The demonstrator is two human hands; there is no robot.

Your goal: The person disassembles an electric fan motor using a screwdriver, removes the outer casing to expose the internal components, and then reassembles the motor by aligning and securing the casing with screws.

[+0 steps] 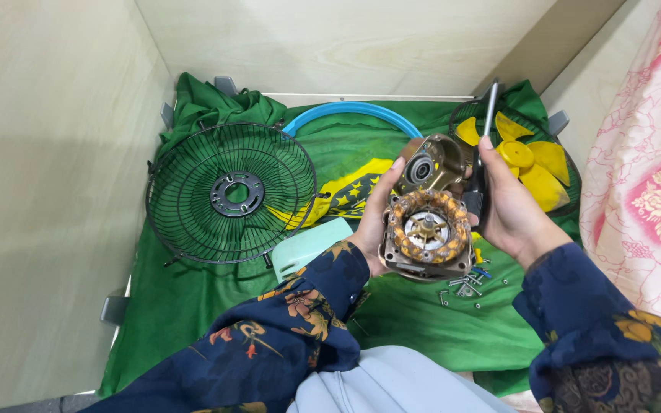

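Closest to the camera are two dark blue flowered sleeves, and from them the hands rise over a green cloth (437, 336) spread on the desk. The left hand (372, 229) is wrapped around the side of a fan motor (426, 229), fingers curled shut on its metal casing, so that the ring of copper windings and the central shaft face upward. The right hand (510, 210) is closed around a screwdriver (483, 145) with a dark handle; its shaft points up and away, just right of the motor. The motor's rear housing (430, 162), a brassy metal cap with a round bearing, tilts up at the far edge of the motor, touching it.

Just below the motor, on the cloth, lie scattered small screws (464, 289). Left of the motor and near it sits a pale green plastic piece (307, 246), partly under the left sleeve. Further left lies a black wire fan guard (231, 193), flat on the cloth. Right of the motor, behind the right hand, a yellow fan blade (533, 162) rests in a second guard. Beyond the motor a blue ring (350, 111) curves near the far wall.
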